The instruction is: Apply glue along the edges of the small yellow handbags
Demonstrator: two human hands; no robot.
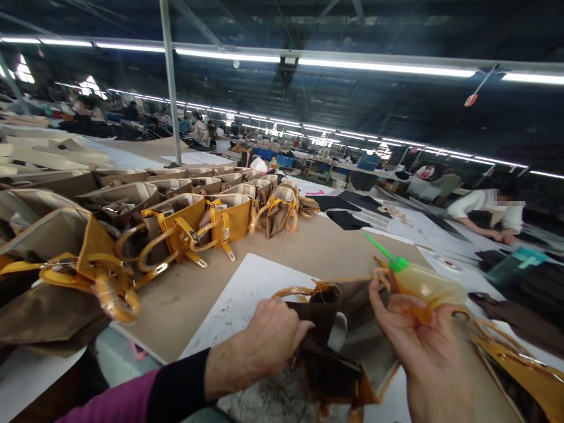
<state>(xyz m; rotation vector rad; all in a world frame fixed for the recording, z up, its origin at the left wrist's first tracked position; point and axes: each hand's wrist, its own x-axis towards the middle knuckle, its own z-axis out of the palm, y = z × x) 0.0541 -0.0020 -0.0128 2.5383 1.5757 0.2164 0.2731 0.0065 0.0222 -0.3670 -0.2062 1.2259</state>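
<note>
A brown handbag [359, 299] with mustard-yellow trim stands open in front of me, its pale lining showing. My left hand [275, 332] is closed on the near left side of this bag, thumb pointing right; the gripped part is hidden under the fingers. In my right hand [423, 335], palm up, rests a yellowish translucent squeeze bottle [443, 288] with a green nozzle [398, 262], held by the curled fingers. The nozzle points up and left, away from the bag. One finger of that hand touches the bag's upper right edge.
Rows of similar handbags [229, 220] fill the left of the table. White paper [238, 294] lies under my work. Another yellow-trimmed bag [529, 370] is at lower right. Beyond are black pieces [348, 219], a teal container [515, 264] and a co-worker [484, 214] at a table.
</note>
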